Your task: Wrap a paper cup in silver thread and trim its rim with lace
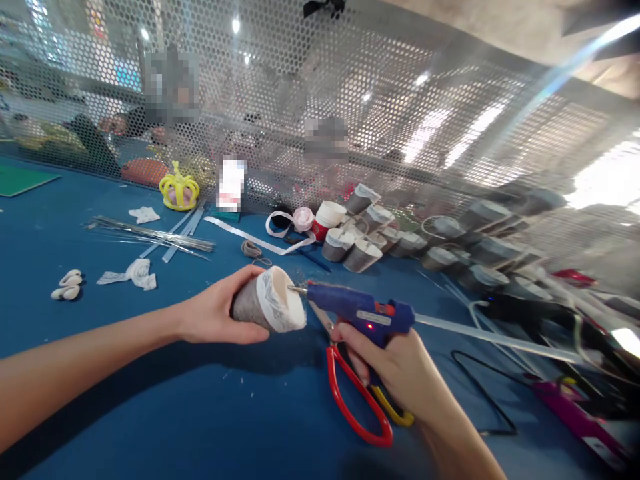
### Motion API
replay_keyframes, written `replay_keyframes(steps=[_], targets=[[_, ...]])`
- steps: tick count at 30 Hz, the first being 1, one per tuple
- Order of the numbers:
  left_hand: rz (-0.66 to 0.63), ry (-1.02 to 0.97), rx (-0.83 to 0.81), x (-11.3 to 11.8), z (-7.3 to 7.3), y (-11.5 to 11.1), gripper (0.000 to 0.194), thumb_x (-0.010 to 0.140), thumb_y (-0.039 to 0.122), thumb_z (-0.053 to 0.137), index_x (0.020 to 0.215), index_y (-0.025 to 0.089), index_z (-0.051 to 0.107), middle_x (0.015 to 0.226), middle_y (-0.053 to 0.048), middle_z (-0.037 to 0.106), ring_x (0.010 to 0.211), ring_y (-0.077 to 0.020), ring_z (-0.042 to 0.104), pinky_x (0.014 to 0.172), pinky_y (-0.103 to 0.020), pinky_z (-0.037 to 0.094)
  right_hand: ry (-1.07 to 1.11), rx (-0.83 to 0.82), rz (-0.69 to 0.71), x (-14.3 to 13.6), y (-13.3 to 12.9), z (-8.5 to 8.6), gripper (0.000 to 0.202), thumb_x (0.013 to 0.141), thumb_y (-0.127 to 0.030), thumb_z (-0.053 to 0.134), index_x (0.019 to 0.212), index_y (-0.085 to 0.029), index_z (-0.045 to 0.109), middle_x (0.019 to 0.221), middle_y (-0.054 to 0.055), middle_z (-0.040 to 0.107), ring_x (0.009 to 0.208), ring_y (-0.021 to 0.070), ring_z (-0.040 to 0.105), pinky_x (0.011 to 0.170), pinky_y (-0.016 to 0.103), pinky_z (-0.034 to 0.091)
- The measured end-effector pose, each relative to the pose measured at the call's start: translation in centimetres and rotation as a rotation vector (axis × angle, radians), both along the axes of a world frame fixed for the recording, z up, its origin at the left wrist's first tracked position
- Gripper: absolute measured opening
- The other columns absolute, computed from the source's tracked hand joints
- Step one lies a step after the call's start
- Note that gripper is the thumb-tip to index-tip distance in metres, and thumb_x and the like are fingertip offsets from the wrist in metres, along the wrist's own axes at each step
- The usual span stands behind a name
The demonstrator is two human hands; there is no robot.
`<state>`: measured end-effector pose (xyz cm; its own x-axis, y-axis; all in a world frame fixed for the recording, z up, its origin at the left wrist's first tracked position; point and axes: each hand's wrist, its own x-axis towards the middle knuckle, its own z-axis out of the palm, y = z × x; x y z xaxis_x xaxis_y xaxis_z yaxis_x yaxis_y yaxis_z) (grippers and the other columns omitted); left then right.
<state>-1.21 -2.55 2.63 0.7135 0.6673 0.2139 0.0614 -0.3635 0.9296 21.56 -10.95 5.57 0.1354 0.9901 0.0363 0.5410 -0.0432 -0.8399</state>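
Note:
My left hand (220, 310) is wrapped round a grey cup-shaped piece (255, 303) with a white lace rim, tilted so that its rim faces right. In my right hand (390, 363) is a blue glue gun (350, 303) with a small red light and a clear glue stick out of its back. The metal nozzle points left and reaches the rim of the cup; whether it touches is too small to tell. Red-handled scissors (336, 387) lie on the table under the gun, beside a yellow handle (395, 408) partly hidden by my right hand.
Many grey lace-rimmed cups (363, 255) stand at the back right, near white ribbon (245, 235). Wires (165, 235), lace pieces (143, 273) and a yellow crown-like item (179, 190) lie left. A purple power strip (575, 413) is at right. Perforated metal mesh (280, 87) rises behind.

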Motion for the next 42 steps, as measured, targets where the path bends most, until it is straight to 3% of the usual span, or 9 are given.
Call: replay_keyframes(steps=[7, 13, 20, 25, 32, 36, 42], targets=[[-0.013, -0.024, -0.023, 0.0, 0.1, 0.1, 0.057, 0.064, 0.027, 0.068, 0.113, 0.018, 0.041, 0.105, -0.005, 0.056, 0.093, -0.0204, 0.055, 0.08, -0.031, 0.046, -0.039, -0.085, 0.102, 0.9, 0.0, 0.1, 0.032, 0.076, -0.046, 0.056, 0.062, -0.017, 0.061, 0.033, -0.006, 0.042, 0.033, 0.0086, 0.038, 0.043, 0.024, 0.036], [-0.067, 0.011, -0.037, 0.1, 0.4, 0.0, 0.055, 0.064, 0.026, 0.068, 0.112, 0.019, 0.042, 0.102, -0.004, 0.055, 0.09, -0.0194, 0.055, 0.076, -0.029, 0.047, -0.001, -0.069, 0.072, 0.7, 0.1, 0.1, 0.032, 0.075, -0.047, 0.056, 0.061, -0.018, 0.059, 0.033, -0.006, 0.042, 0.033, 0.0085, 0.038, 0.042, 0.023, 0.036], [-0.041, 0.02, -0.048, -0.1, 0.3, 0.2, 0.054, 0.063, 0.028, 0.068, 0.11, 0.018, 0.043, 0.1, -0.004, 0.056, 0.089, -0.0199, 0.055, 0.076, -0.03, 0.047, -0.038, -0.118, 0.108, 1.1, 0.1, 0.1, 0.032, 0.075, -0.047, 0.056, 0.062, -0.018, 0.061, 0.032, -0.005, 0.044, 0.033, 0.0092, 0.039, 0.042, 0.024, 0.036], [-0.099, 0.061, -0.073, -0.2, 0.4, 0.0, 0.056, 0.062, 0.028, 0.068, 0.11, 0.017, 0.043, 0.099, -0.004, 0.055, 0.085, -0.0188, 0.055, 0.071, -0.028, 0.047, 0.059, -0.052, 0.049, 0.7, 0.0, 0.0, 0.032, 0.074, -0.046, 0.058, 0.061, -0.017, 0.061, 0.032, -0.006, 0.041, 0.032, 0.0076, 0.038, 0.04, 0.022, 0.036], [0.002, 0.019, 0.058, 0.0, 0.0, 0.3, 0.056, 0.063, 0.025, 0.068, 0.111, 0.019, 0.04, 0.104, -0.005, 0.054, 0.094, -0.0209, 0.054, 0.082, -0.033, 0.046, 0.02, -0.137, 0.098, 1.0, 0.1, 0.2, 0.032, 0.075, -0.046, 0.057, 0.061, -0.017, 0.062, 0.031, -0.006, 0.042, 0.031, 0.0078, 0.038, 0.039, 0.022, 0.037], [0.069, -0.001, 0.186, 0.2, -0.5, 0.6, 0.071, 0.058, 0.027, 0.073, 0.119, 0.019, 0.036, 0.119, -0.01, 0.049, 0.108, -0.0254, 0.049, 0.094, -0.04, 0.039, 0.068, -0.141, 0.097, 0.9, -0.1, 0.4, 0.033, 0.074, -0.047, 0.057, 0.063, -0.017, 0.061, 0.031, -0.006, 0.042, 0.03, 0.0076, 0.037, 0.039, 0.022, 0.036], [0.092, 0.048, 0.1, 0.2, -0.8, 0.7, 0.071, 0.055, 0.033, 0.076, 0.115, 0.017, 0.041, 0.113, -0.009, 0.054, 0.104, -0.0264, 0.052, 0.091, -0.041, 0.041, 0.184, -0.06, 0.039, 0.3, -0.4, 0.4, 0.028, 0.074, -0.045, 0.058, 0.064, -0.019, 0.057, 0.031, -0.008, 0.041, 0.03, 0.0062, 0.035, 0.035, 0.02, 0.03]])
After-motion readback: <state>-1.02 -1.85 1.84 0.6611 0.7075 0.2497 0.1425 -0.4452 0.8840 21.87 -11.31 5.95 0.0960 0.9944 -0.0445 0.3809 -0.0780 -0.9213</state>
